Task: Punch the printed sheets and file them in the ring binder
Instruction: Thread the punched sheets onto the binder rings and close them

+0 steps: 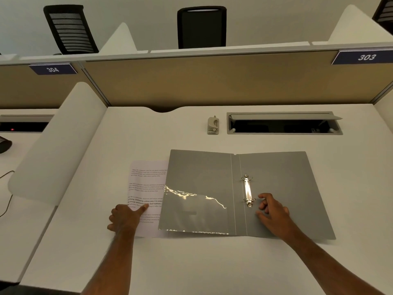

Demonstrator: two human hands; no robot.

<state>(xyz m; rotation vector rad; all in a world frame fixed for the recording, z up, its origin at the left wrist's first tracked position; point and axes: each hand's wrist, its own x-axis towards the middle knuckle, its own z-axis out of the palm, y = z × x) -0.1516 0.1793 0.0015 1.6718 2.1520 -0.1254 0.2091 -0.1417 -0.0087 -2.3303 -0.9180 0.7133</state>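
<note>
Both hands hold nothing: left hand [125, 217] presses printed sheets [146, 188] at nine o'clock, right hand [273, 212], fingers loosely curled, rests beside the rings [248, 190] of the open ring binder [280, 177], hole punch [213, 125] at twelve on the table [148, 133].

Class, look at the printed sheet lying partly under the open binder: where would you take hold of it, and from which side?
Probably grip the printed sheet by its free left edge, coming from the left. Its right side is tucked under the open grey binder, so only the left part is exposed. It lies flat on the desk; the left hand already rests there and could slide it out leftwards.
</note>
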